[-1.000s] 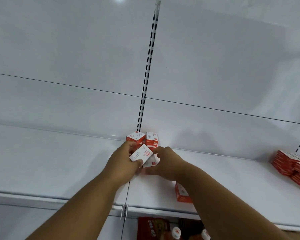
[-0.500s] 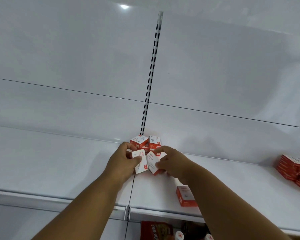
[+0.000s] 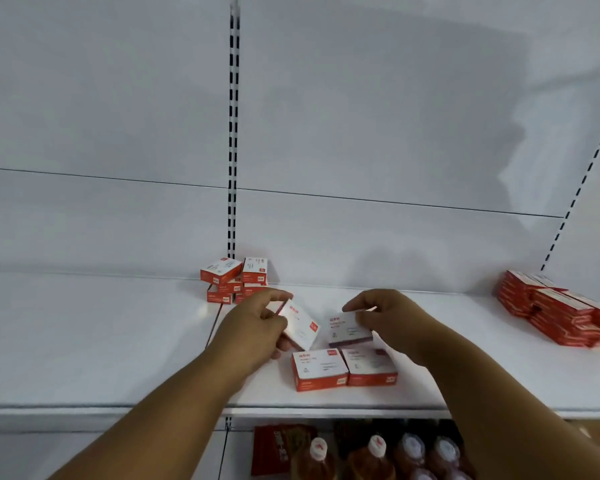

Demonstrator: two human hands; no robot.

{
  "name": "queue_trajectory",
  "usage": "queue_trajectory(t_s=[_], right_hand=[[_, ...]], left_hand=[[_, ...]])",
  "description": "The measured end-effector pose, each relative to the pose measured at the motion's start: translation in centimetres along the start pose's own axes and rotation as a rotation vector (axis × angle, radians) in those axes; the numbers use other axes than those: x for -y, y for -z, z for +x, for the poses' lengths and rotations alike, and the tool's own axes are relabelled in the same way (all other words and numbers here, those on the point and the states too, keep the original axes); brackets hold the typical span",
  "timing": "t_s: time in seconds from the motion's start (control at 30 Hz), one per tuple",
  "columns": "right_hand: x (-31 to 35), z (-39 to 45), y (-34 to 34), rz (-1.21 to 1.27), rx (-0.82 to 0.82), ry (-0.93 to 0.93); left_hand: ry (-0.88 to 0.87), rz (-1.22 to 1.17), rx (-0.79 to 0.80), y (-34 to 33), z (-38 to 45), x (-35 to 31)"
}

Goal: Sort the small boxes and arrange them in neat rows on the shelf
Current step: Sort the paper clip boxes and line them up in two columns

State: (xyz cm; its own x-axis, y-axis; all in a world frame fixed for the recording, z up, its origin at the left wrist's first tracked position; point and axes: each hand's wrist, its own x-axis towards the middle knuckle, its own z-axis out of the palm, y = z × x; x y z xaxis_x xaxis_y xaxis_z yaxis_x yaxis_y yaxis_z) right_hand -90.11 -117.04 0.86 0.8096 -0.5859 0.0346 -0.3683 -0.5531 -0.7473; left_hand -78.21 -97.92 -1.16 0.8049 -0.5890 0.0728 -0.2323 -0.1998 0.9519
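below the shelf (image 3: 84, 344), at 6 o'clock, bottle caps (image 3: 378, 445) show. nearest on the shelf, two boxes (image 3: 321, 368) sit side by side, touching, a row begun at the front edge, i judge. just behind them at 12 o'clock i carry the next two. my left hand (image 3: 253, 327) has its fingers curled round a tilted box (image 3: 300, 325), my right hand (image 3: 385, 317) pinches a second box (image 3: 349, 329) by its far edge, held low so each can drop in behind the pair. farther back at 11 o'clock, against the back panel, a loose pile (image 3: 234, 280) waits unsorted. at 3 o'clock, well apart, stands a stacked block (image 3: 555, 313).
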Motion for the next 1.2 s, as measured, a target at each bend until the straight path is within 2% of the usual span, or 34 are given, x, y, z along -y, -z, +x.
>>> queue_trajectory(t_s=[0.13, 0.23, 0.3, 0.4, 0.53, 0.6, 0.97, 1.2], right_hand=[[-1.6, -0.3, 0.6, -0.132, 0.054, 0.036], [-2.3, -0.9, 1.3, -0.191, 0.111, 0.090], [-3.0, -1.4, 2.2, -0.200, 0.208, 0.129], [-3.7, -1.8, 2.8, -0.266, 0.323, 0.192], [-4.4, -1.4, 2.6, -0.305, 0.291, 0.307], [-4.6, -1.3, 2.4, -0.288, 0.265, 0.337], [-5.2, -1.7, 1.5, -0.170, 0.198, 0.365], [-5.1, -1.6, 1.3, -0.287, 0.182, 0.426]], left_hand=[[-0.104, 0.463, -0.127, -0.9, 0.2, -0.1], [-0.105, 0.659, -0.086, -1.0, 0.5, 0.0], [-0.125, 0.735, -0.066, -1.3, 0.4, 0.0], [-0.200, 0.714, 0.040, -1.7, -0.7, -0.4], [-0.272, 0.852, 0.343, -2.9, -2.0, -0.7], [-0.321, 0.898, 0.358, -3.1, -1.7, -0.4], [-0.388, 0.778, 0.367, -3.6, -0.2, 0.5], [-0.385, 0.828, 0.414, -3.7, 0.4, 0.5]])
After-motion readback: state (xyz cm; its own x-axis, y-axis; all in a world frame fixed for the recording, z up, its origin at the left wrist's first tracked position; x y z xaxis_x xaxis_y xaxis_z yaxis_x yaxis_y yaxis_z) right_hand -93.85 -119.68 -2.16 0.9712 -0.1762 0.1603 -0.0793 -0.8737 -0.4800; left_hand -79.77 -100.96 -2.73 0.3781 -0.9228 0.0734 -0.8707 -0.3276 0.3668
